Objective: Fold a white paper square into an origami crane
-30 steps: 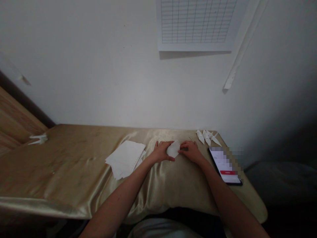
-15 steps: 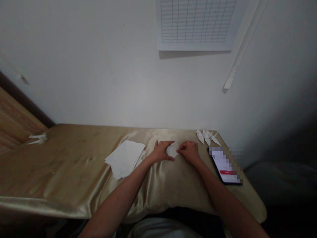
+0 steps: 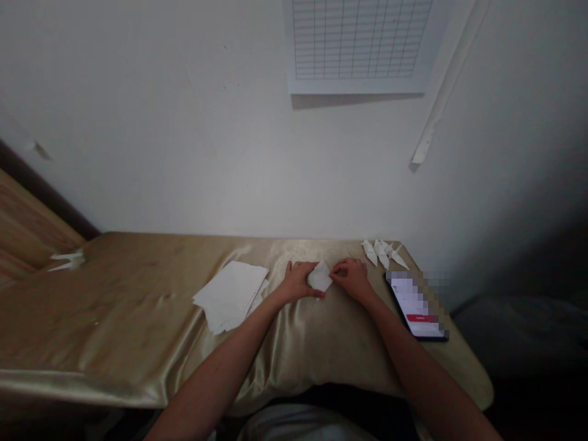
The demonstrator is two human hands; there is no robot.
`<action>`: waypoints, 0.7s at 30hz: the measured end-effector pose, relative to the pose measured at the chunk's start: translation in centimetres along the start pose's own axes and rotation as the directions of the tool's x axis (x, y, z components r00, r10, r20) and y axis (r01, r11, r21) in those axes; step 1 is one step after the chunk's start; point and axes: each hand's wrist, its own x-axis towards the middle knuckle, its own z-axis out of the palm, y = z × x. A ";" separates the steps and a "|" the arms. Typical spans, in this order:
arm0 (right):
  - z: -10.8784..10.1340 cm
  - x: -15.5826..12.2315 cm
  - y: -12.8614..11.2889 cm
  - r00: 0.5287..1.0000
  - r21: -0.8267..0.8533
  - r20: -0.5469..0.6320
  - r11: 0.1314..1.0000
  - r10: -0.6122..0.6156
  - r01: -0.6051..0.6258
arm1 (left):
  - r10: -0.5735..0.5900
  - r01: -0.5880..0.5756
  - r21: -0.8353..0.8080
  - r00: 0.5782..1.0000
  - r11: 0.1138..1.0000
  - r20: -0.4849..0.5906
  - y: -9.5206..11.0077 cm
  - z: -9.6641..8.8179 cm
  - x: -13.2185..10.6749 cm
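Observation:
A small folded white paper [image 3: 320, 277] lies on the gold satin cloth of the table [image 3: 138, 306], between both hands. My left hand [image 3: 297, 280] curls around its left side, thumb and fingers pinching the paper. On the other edge, my right hand [image 3: 351, 277] has its fingers closed against the paper, pressing a fold. Much of the paper is hidden by the fingers.
A stack of white sheets [image 3: 230, 294] lies left of my hands. Several folded paper shapes [image 3: 382, 252] sit at the back right by the wall. A phone [image 3: 417, 304] with a lit screen lies at the right. Another folded paper piece [image 3: 67, 261] rests far left.
The hands have stayed on the paper, shifting only slightly as they work the fold. The camera has tilted a little.

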 end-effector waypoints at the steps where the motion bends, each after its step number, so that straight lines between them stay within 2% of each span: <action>1: 0.0 0.0 0.0 1.000 -0.001 0.001 1.000 -0.002 0.002 | 0.000 -0.001 -0.020 1.000 1.000 -0.023 -0.1 0.1 0.0; 6: -0.2 0.1 -0.1 0.998 0.022 0.049 0.999 -0.034 0.033 | -0.009 -0.017 -0.130 0.980 0.991 -0.201 -0.1 0.9 0.4; 10: -0.2 0.0 -0.3 0.988 0.045 0.089 0.992 -0.124 0.121 | 0.054 -0.114 -0.190 0.954 0.975 -0.295 0.2 0.7 0.8; 13: 0.1 -0.1 -0.4 0.983 0.043 0.093 0.986 -0.161 0.158 | 0.074 -0.155 -0.226 0.940 0.962 -0.332 0.5 0.5 0.8; 21: 0.2 -0.1 -0.5 0.981 0.056 0.092 0.985 -0.168 0.164 | -0.012 -0.108 -0.330 0.939 0.938 -0.343 0.5 0.9 0.9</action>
